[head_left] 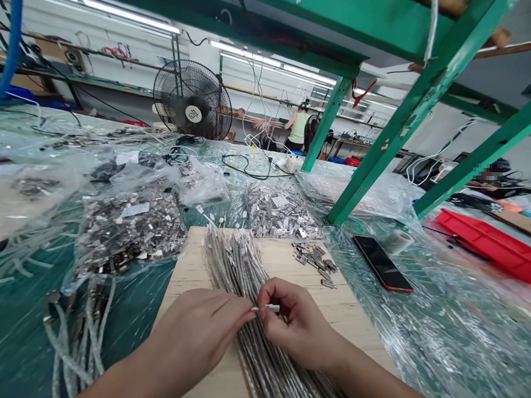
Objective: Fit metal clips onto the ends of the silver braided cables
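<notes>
My left hand (204,330) is closed, its thumb and fingertips pinching the thin end of a small piece above the cables. Facing it, my right hand (294,322) pinches a small white connector (271,308) between thumb and forefinger. The fingertips of both hands nearly meet. Under them a thick bundle of braided grey cables (232,262) runs down a light wooden board (182,266). Loose metal connector shells (315,259) lie on the board's upper right part.
Bags of metal parts (129,223) (282,211) lie behind the board. More cables (84,338) are at left. A phone (383,264), a tape roll (398,242), a red tray (490,244) and green posts (375,162) stand right. A fan (193,100) and a person (297,127) are beyond.
</notes>
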Tool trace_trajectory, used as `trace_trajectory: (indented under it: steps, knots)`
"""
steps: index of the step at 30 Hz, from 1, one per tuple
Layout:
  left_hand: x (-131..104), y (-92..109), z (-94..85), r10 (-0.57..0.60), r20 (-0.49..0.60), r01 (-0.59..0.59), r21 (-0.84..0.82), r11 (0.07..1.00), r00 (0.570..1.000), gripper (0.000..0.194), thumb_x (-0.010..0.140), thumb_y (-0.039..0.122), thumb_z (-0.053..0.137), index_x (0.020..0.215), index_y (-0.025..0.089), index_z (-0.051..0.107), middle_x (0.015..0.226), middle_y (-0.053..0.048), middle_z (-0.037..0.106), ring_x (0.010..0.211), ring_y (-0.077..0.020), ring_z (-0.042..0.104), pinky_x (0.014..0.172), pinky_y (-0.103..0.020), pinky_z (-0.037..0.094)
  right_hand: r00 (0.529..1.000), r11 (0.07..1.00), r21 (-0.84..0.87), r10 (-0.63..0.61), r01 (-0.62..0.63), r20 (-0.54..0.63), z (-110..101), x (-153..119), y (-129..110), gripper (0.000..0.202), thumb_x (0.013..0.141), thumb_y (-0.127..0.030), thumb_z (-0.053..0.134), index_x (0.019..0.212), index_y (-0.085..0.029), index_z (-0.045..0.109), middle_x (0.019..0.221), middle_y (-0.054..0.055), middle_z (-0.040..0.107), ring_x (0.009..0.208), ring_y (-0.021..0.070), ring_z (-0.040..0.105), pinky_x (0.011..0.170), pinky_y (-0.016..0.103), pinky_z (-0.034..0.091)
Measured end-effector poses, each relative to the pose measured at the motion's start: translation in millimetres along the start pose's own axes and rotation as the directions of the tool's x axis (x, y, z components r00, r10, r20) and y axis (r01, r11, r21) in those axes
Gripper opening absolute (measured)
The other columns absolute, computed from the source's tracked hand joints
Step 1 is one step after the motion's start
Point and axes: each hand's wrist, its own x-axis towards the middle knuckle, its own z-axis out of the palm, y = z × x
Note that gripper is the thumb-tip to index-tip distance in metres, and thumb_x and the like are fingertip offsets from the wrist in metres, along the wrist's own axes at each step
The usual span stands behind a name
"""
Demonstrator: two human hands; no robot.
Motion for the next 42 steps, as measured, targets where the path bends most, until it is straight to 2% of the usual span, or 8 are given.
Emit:
trace_trajectory:
  steps: [3, 6, 8, 10, 17, 25, 30, 42]
  knots:
    - [3, 0, -4.8, -0.219, 0.245, 0.279, -0.244, 0.929, 0.944, 0.031, 0.098, 0.031, 0.036, 0.079, 0.019, 0.057, 0.067, 0.001, 0.06, 0.061, -0.0139, 0.054, 0.057, -0.024, 0.034, 0.998, 1.0, -0.019, 0.003, -0.002, 0.066, -2, -1, 1, 0.009, 0.074, -0.009, 0.053, 0.077, -0.018, 0.05, 0.067, -0.003, 0.045, 0.062, 0.0102, 0.038, 0.056, 0.021, 0.032]
    - [7, 1, -8.8, -0.277, 0.555, 0.588, -0.522, 0.618, 0.784, 0.037, 0.098, 0.041, 0.034, 0.073, 0.019, 0.052, 0.057, 0.004, 0.052, 0.054, -0.0108, 0.043, 0.054, -0.021, 0.032, 0.989, 1.0, -0.003, 0.014, -0.014, 0.148, -3, -2, 2, 0.011, 0.074, -0.008, 0.053, 0.079, -0.018, 0.05, 0.067, -0.003, 0.047, 0.061, 0.01, 0.039, 0.056, 0.021, 0.032]
    - [9, 2, -9.3, -0.237, 0.633, 0.662, -0.608, 0.438, 0.737, 0.035, 0.097, 0.043, 0.035, 0.078, 0.019, 0.052, 0.055, 0.005, 0.051, 0.052, -0.0101, 0.037, 0.053, -0.02, 0.03, 0.987, 1.0, 0.02, 0.011, -0.015, 0.162, -4, -2, 2, 0.011, 0.075, -0.008, 0.054, 0.08, -0.017, 0.05, 0.069, -0.003, 0.049, 0.062, 0.01, 0.04, 0.057, 0.021, 0.033]
    - [11, 3, -8.5, -0.257, 0.611, 0.659, -0.646, 0.386, 0.749, 0.034, 0.096, 0.043, 0.038, 0.077, 0.019, 0.05, 0.057, 0.005, 0.051, 0.055, -0.0102, 0.037, 0.055, -0.02, 0.03, 0.99, 0.998, 0.062, 0.014, -0.023, 0.141, -4, -1, 2, 0.011, 0.076, -0.009, 0.055, 0.081, -0.017, 0.051, 0.071, -0.002, 0.051, 0.062, 0.0094, 0.042, 0.056, 0.021, 0.034]
    - [11, 2, -4.7, -0.346, 0.469, 0.581, -0.604, 0.546, 0.813, 0.044, 0.096, 0.047, 0.035, 0.068, 0.017, 0.051, 0.063, 0.003, 0.047, 0.066, -0.0129, 0.045, 0.064, -0.023, 0.033, 0.992, 0.925, 0.365, 0.078, -0.11, 0.103, -3, 4, 10, 0.018, 0.081, -0.029, 0.063, 0.091, -0.016, 0.055, 0.071, -0.001, 0.056, 0.052, 0.0096, 0.051, 0.048, 0.022, 0.045]
    - [10, 2, -3.0, -0.362, 0.478, 0.599, -0.656, 0.459, 0.801, 0.041, 0.096, 0.049, 0.034, 0.078, 0.017, 0.053, 0.065, 0.005, 0.037, 0.062, -0.0114, 0.034, 0.058, -0.021, 0.029, 0.99, 0.902, 0.42, 0.052, -0.101, 0.128, -7, 5, 13, 0.023, 0.084, -0.032, 0.064, 0.097, -0.014, 0.06, 0.069, 0.001, 0.062, 0.052, 0.011, 0.056, 0.052, 0.025, 0.048]
    - [11, 3, -6.4, -0.332, 0.493, 0.593, -0.627, 0.505, 0.804, 0.038, 0.096, 0.047, 0.036, 0.083, 0.018, 0.058, 0.067, 0.004, 0.038, 0.065, -0.012, 0.035, 0.06, -0.021, 0.03, 0.986, 0.94, 0.301, 0.14, -0.162, 0.094, -4, 6, 9, 0.022, 0.082, -0.037, 0.062, 0.084, -0.016, 0.055, 0.067, -0.001, 0.058, 0.047, 0.0084, 0.049, 0.044, 0.02, 0.044]
    - [9, 9, 2.1, -0.397, 0.437, 0.576, -0.432, 0.694, 0.807, 0.031, 0.094, 0.032, 0.042, 0.074, 0.019, 0.061, 0.069, 0.002, 0.061, 0.067, -0.0142, 0.053, 0.061, -0.022, 0.036, 0.992, 0.992, -0.038, 0.122, -0.12, 0.034, 1, 3, 5, 0.005, 0.074, -0.012, 0.052, 0.073, -0.017, 0.052, 0.061, -0.005, 0.043, 0.055, 0.0082, 0.036, 0.048, 0.019, 0.027]
